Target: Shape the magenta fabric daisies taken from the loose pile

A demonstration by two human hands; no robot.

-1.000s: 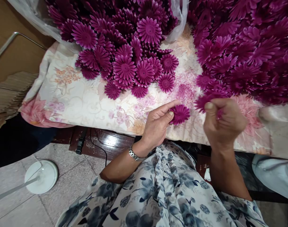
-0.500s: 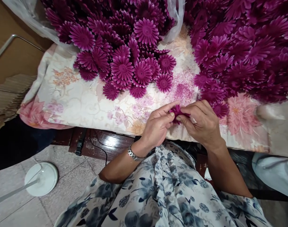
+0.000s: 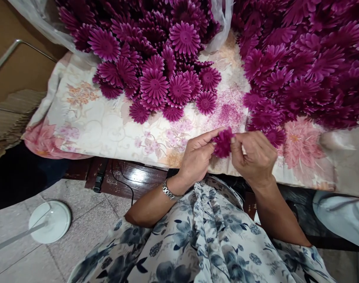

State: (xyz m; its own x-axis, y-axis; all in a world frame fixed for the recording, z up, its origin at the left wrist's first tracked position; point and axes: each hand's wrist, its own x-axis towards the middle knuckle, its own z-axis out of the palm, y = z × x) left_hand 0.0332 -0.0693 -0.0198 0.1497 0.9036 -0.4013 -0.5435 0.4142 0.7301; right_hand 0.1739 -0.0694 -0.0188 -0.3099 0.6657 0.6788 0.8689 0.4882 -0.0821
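Flower-printed cloth point(image 3: 114, 118) covers a table beside a tiled floor point(image 3: 87, 212), with two big heaps of purple flowers along its far side, where a person works with both bare hands. One purple flower point(image 3: 223, 142) sits between the hands near the cloth's front edge, slightly blurred. The left hand point(image 3: 198, 159) grips its left side between thumb and straight forefinger, the other fingers curled in. The right hand point(image 3: 254, 155) is nearly closed, thumb and forefinger pinching the flower's right edge; blur hides exactly which petals they catch.

Pink powder point(image 3: 229, 112) lies on the cloth just beyond the fingertips. The left heap point(image 3: 155, 78) spills from a clear plastic bag point(image 3: 223, 27), with a broad strip of printed cloth between it and the front edge. The right heap point(image 3: 303, 74) comes closer, its nearest flower point(image 3: 275, 137) just beside the right knuckles.

Both forearms angle inward over the lap, the left wearing a metal watch point(image 3: 167, 190). The right wrist bends toward the left hand above a blue-flowered garment point(image 3: 197, 243).
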